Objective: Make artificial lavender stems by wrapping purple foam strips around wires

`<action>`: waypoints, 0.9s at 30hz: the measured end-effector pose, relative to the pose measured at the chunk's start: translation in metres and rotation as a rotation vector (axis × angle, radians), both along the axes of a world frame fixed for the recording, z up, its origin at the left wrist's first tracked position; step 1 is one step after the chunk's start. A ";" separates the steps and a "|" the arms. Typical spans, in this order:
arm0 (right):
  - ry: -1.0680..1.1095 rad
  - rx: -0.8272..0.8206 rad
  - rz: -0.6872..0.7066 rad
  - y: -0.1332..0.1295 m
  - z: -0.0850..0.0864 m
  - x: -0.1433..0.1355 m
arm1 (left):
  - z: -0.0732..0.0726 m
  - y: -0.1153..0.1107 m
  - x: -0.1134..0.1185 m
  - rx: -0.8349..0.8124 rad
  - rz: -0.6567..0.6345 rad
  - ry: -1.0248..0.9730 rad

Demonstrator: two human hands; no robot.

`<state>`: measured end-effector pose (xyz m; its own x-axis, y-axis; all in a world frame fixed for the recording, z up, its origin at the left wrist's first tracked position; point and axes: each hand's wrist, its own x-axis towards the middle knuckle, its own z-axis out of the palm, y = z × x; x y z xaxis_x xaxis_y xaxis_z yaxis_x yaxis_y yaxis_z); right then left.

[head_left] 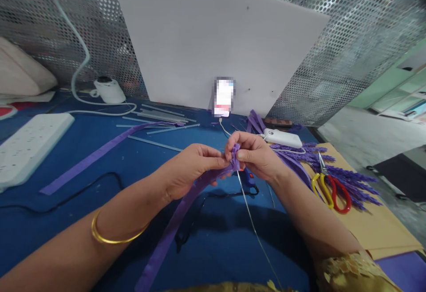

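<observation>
Blue tabletop point(140, 163) up front, a pale board point(216, 30) behind it, and the action is dead centre! Left hand point(196, 167) has thumb and fingers closed on a purple strip point(169, 223); right hand point(258, 156) pinches its bunched end, thumb against forefinger. Two-handed hold, presumably to stop those little folds springing loose. The rest of the strip trails past the left wrist towards the near edge, and a thin wire point(254, 229) runs down from just under the bunch; whether it's gripped too, I can't tell. Directly beneath, a blue tool point(250, 179), partly hidden, likely parked close for quick reach. Over on the right, scissors point(322, 175) lie handles towards the worker, handy for grabbing, beside purple sprigs point(356, 179) on brown paper point(376, 225). Out left, a second strip point(96, 154) stretches flat near clear sticks point(153, 144), apparently kept out of the way.
</observation>
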<state>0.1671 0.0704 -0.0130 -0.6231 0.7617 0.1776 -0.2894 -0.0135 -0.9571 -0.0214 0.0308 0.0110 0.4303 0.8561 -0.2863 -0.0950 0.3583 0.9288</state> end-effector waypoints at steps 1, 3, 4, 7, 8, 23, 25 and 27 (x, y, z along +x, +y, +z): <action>-0.001 0.005 -0.008 0.000 0.000 0.000 | 0.000 0.000 0.000 0.004 -0.004 0.002; 0.001 0.013 -0.021 0.000 -0.001 -0.001 | 0.000 0.001 -0.001 0.012 -0.016 0.006; 0.000 0.013 -0.025 0.000 -0.001 -0.001 | -0.001 0.001 -0.001 0.017 -0.019 0.009; -0.012 0.007 -0.045 -0.001 -0.001 -0.001 | -0.002 0.002 -0.001 0.036 -0.011 0.023; -0.022 0.008 -0.055 -0.002 0.000 -0.001 | -0.002 0.002 -0.001 0.044 -0.002 0.031; -0.248 0.223 -0.379 -0.021 0.021 -0.009 | -0.001 -0.001 0.005 0.097 0.124 0.127; -0.283 0.261 -0.413 -0.022 0.022 -0.009 | -0.002 -0.001 0.006 0.093 0.134 0.101; -0.333 0.311 -0.446 -0.023 0.022 -0.009 | -0.002 -0.002 0.007 0.082 0.141 0.067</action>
<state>0.1585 0.0474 0.0091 -0.3174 0.9050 0.2832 0.1111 0.3321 -0.9367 -0.0146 0.0287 0.0091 0.2869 0.9281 -0.2372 -0.0758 0.2688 0.9602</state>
